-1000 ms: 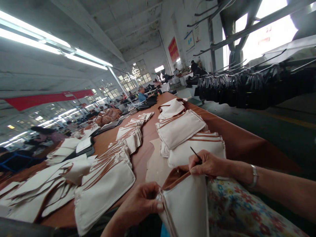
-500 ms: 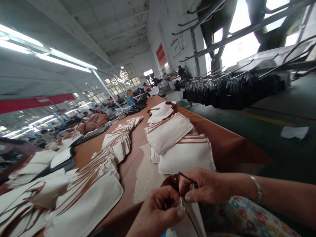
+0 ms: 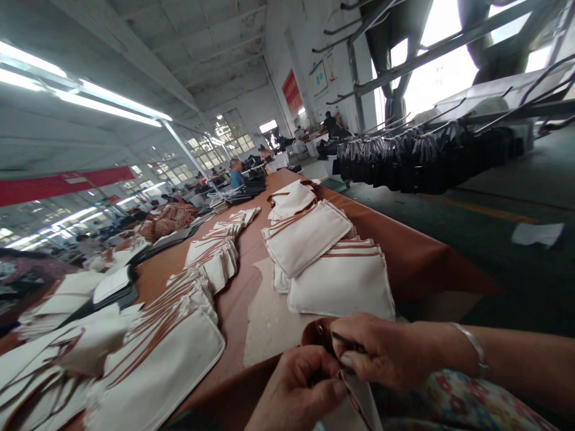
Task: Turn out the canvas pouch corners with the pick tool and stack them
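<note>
Low in the head view, my left hand (image 3: pixel 299 386) is closed in a pinch on the edge of a white pouch (image 3: pixel 369 400) with brown trim. Close beside it, my right hand (image 3: pixel 381 350) is closed around a thin dark tool (image 3: pixel 349 343), whose kind I cannot make out. Its fingertips are at the same edge of the pouch. A brown strap (image 3: pixel 313 333) with a small metal eyelet curls up just beyond both hands. Fingers hide the spot being worked on, and the pouch's lower part runs out of the frame.
Stacked white pouches (image 3: pixel 341 281) lie just ahead on the brown-covered table (image 3: pixel 381 224). A long overlapping row of white pouches (image 3: pixel 162 365) runs along the left. Dark bags hang from a metal rack (image 3: pixel 404 158) at right. A person in blue (image 3: pixel 236 175) is farther back.
Both hands have shifted slightly right with the pouch. The dark tool's tip, which stuck up past my right fingers, now lies lower and mostly within the grasp.
</note>
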Motion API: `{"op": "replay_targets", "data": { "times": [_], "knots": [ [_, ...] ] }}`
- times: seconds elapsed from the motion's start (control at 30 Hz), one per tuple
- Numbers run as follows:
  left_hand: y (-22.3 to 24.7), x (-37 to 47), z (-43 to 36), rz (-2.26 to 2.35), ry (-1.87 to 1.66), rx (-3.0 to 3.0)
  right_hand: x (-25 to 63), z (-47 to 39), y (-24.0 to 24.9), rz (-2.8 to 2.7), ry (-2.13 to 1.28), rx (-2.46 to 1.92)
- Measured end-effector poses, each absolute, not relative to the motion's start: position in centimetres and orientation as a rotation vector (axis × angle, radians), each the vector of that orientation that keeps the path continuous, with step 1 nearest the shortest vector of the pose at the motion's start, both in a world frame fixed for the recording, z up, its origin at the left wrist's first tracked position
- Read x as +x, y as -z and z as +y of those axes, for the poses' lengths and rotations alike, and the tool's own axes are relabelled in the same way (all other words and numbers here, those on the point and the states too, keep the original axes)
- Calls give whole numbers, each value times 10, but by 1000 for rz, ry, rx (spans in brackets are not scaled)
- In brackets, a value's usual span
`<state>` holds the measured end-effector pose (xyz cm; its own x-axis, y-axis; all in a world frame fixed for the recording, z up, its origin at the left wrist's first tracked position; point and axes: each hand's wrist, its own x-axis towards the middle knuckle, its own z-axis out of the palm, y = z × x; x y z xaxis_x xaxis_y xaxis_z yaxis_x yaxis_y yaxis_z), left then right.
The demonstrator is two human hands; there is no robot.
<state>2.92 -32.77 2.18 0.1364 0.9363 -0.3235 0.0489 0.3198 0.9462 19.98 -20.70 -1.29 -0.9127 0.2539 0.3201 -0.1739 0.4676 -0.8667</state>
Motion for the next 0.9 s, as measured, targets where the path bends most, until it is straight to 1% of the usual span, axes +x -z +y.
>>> {"op": "replay_targets", "data": {
  "times": [0.07,0.1,0.13,0.17,0.3,0.37,0.6,0.67,0.73,0.77,0.8,0.9],
  "knots": [
    [-20,32,-328,1242,-852,1032,197,-201,18,-2195,-1806,-188],
    [-18,32,-329,1255,-856,1040,197,-199,20,-2113,-1936,-230],
    [-15,31,-330,1279,-865,1053,197,-197,21,-2060,-1981,-247],
    [-11,30,-331,1306,-873,1066,198,-196,21,-2047,-1933,-227],
    [1,22,-333,1384,-876,1052,208,-201,17,-2173,-1285,40],
    [4,20,-333,1431,-846,1065,213,-207,16,-2231,-1042,120],
    [-1,26,-335,1521,-869,1107,212,-231,20,-2426,-480,0],
    [-3,29,-336,1565,-841,1160,208,-233,24,-2444,-398,9],
    [-3,32,-337,1593,-800,1218,205,-231,27,-2431,-459,7],
    [-3,32,-337,1598,-786,1242,203,-227,28,-2404,-565,-13],
    [-2,32,-337,1598,-779,1251,201,-223,28,-2375,-722,-44],
    [3,31,-335,1554,-777,1216,198,-206,22,-2306,-1334,-76]
  ]
}}
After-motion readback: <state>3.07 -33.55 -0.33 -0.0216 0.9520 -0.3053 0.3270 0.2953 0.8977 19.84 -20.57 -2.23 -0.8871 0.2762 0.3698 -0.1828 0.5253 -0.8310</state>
